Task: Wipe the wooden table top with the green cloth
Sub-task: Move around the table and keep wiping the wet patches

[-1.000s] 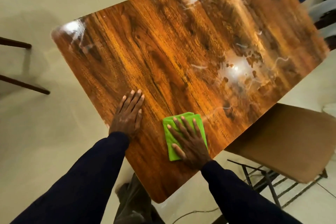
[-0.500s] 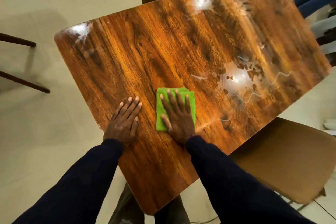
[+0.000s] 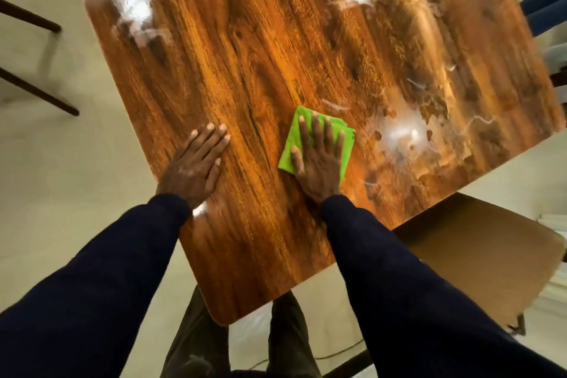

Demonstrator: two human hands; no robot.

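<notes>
Right hand (image 3: 319, 159) and green cloth (image 3: 287, 152) have slid inward from the near edge of the worktop (image 3: 270, 49) over the last second, ending up closer to the wet smears (image 3: 402, 132). Left hand (image 3: 196, 163) is planted in the same spot as before.

Right hand state: not grasping. Palm down, fingers straight and slightly spread, pressing the cloth flat onto the wood. The cloth is folded into a rough square and sits directly under the palm and fingers. A green strip sticks out on the thumb side, a corner shows just past the fingertips, and a narrow edge shows along the little-finger side. The heel of the hand rests on bare wood behind the cloth.

Left hand state: released, flat on bare wood, fingers straight and close together, holding nothing. It's well apart from the cloth, on the thumb side of the right hand.

Smears and white glare patches lie beyond the right hand's little-finger side. Dark sleeves (image 3: 399, 285) cover both arms to the wrist. A brown chair seat (image 3: 478, 261) sits beside the right forearm, below the worktop edge.
</notes>
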